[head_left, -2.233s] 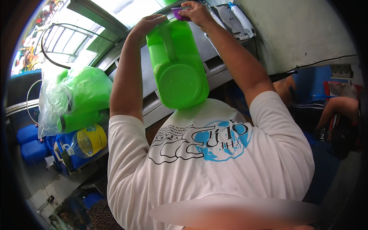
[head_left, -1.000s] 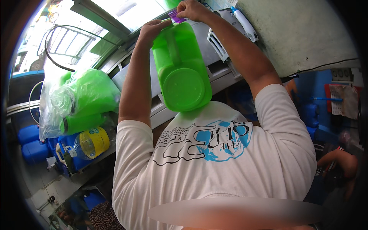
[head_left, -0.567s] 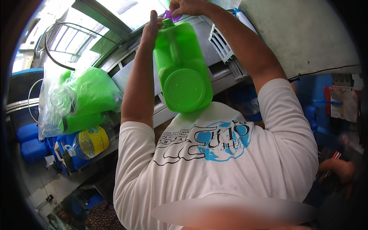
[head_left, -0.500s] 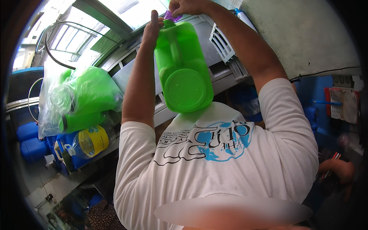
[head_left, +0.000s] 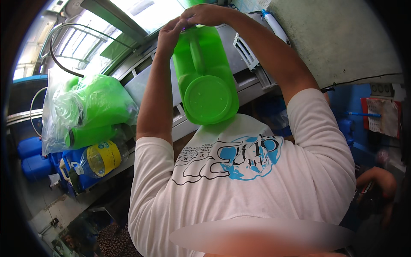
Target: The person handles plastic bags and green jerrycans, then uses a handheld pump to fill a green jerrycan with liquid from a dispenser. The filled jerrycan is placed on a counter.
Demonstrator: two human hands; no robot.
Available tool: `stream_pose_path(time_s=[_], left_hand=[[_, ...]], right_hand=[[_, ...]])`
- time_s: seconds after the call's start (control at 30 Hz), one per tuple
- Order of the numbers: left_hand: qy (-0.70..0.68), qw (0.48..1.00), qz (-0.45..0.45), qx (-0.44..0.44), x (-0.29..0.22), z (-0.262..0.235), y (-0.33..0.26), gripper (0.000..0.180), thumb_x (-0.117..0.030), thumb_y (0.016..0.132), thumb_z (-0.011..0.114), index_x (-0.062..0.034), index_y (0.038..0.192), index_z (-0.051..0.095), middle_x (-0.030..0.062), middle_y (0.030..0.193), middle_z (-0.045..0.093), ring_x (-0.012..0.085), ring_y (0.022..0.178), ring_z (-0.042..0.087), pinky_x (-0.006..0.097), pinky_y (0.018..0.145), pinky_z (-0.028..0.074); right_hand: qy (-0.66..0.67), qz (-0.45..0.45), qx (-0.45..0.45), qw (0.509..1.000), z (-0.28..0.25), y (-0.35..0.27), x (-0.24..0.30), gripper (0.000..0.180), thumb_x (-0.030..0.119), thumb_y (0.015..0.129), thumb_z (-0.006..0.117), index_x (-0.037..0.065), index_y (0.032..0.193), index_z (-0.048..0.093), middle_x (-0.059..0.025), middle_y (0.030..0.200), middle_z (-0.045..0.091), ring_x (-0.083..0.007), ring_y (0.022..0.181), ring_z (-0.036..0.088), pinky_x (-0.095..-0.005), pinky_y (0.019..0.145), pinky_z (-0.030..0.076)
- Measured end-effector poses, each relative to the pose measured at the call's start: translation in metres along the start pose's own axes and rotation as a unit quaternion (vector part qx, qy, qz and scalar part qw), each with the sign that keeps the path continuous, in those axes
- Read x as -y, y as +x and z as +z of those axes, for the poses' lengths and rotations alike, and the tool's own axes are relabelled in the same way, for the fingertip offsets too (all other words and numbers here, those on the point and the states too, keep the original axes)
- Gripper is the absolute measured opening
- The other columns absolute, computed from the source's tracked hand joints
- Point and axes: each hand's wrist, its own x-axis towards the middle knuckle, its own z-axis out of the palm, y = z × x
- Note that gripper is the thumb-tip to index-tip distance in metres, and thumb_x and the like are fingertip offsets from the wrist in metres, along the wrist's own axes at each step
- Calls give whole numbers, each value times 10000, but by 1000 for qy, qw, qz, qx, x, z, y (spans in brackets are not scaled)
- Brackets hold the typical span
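A green plastic jug with a moulded handle and a large round end panel lies pointing away from me, that end resting near my shirt. My left hand is closed at the jug's neck, on its left side. From the right, my right hand arches over the neck, its fingers bent down and meeting the left fingertips. A scrap of thin purple plastic shows under the fingers at the mouth. Most of the purple plastic and the neck itself are hidden by both hands.
To the left, a clear plastic bag holds more green containers. Below it sits a clear bottle with a yellow label, beside blue containers. A white rack stands right of the jug. Another person's arm shows at far right.
My right hand has come down and left onto the jug's mouth, covering most of the purple plastic. My left fingers have folded in to meet it. The jug has hardly moved.
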Motion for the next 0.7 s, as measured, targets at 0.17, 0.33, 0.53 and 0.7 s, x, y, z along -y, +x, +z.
stream_pose_path(time_s=[0.17, 0.33, 0.53, 0.7], left_hand=[[53, 998, -15, 36, 2, -8, 2, 449, -300, 893, 682, -21, 1235, 599, 116, 1079, 678, 162, 928, 652, 288, 769, 542], [81, 996, -30, 19, -10, -4, 10, 401, -249, 874, 712, -26, 1196, 626, 113, 1040, 692, 127, 879, 644, 251, 757, 522], [98, 992, -62, 40, -26, 4, 1, 458, -241, 873, 714, -17, 1247, 575, 126, 1086, 680, 138, 903, 648, 255, 765, 529], [56, 998, -16, 28, -26, 10, -4, 446, -192, 875, 708, -1, 1251, 563, 129, 1087, 679, 140, 891, 655, 256, 761, 539]], right_hand=[[-257, 229, -297, 890, -20, -126, -71, 377, 332, 862, 633, 124, 1177, 629, -143, 1085, 663, -324, 1012, 639, -433, 880, 504], [-260, 568, -150, 767, -9, -242, -145, 607, 415, 821, 648, 63, 1295, 507, -217, 1225, 600, -377, 1111, 597, -467, 943, 473], [-201, 555, -221, 776, 14, -259, -168, 565, 402, 805, 680, 20, 1197, 542, -227, 1192, 617, -386, 1076, 616, -455, 922, 488], [185, 542, -325, 752, -14, -263, -131, 599, 411, 745, 767, 24, 1151, 557, -138, 1000, 662, -256, 836, 684, -364, 638, 579]])
